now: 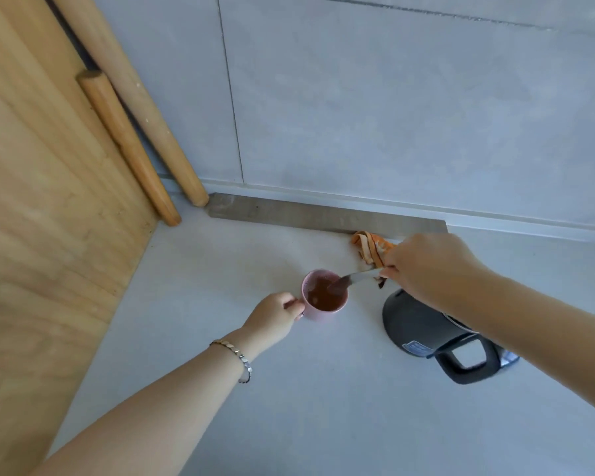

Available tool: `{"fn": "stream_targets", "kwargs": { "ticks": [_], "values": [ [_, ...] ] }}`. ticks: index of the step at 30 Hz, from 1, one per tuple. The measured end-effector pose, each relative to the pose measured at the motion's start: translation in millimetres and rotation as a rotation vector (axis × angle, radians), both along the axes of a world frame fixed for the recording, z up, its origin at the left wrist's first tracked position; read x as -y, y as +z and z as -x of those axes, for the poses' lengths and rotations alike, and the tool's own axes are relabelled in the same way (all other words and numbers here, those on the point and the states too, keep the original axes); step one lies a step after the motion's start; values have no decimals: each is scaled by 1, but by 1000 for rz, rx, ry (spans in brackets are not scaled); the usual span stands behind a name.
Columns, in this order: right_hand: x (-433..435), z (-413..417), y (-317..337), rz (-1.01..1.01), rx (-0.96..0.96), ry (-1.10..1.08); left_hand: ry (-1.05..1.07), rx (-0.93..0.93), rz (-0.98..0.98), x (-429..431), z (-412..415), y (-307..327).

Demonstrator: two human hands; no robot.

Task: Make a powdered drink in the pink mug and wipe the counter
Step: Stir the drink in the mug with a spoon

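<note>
Right now left hand [275,316] steadies pink mug [323,297]; right hand [430,266] dips spoon [354,278].

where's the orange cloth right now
In the head view, the orange cloth lies on the counter by the back wall, behind the right hand and beyond the pink mug.

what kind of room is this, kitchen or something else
Most likely a home kitchen counter: a dark electric kettle stands on the pale worktop, beside a pink mug of brown drink, with an orange cloth by the wall.

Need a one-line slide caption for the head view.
Right hand stirs brown drink with spoon; left hand steadies pink mug.
</note>
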State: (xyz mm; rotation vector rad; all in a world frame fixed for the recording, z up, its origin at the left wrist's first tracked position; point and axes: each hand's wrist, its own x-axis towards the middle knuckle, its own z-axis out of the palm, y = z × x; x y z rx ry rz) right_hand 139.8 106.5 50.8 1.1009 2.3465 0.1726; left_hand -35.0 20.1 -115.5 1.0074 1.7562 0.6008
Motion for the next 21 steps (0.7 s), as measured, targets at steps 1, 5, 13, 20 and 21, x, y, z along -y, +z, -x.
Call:
{"fn": "stream_targets", "kwargs": {
  "ticks": [1,5,13,20,21],
  "values": [
    [3,5,-9,12,5,-3,-2,-6,-4,0,-1,0],
    [19,25,-34,88,-79,-3,3,14,5,7,-4,0],
    [43,23,-64,266,-383,-101,-22,-11,10,26,-2,0],
    [57,23,-72,353,-762,-156,-28,-37,-16,42,5,-5],
    [57,23,-71,332,-734,-134,-19,-34,-23,43,5,-6]
  ]
}}
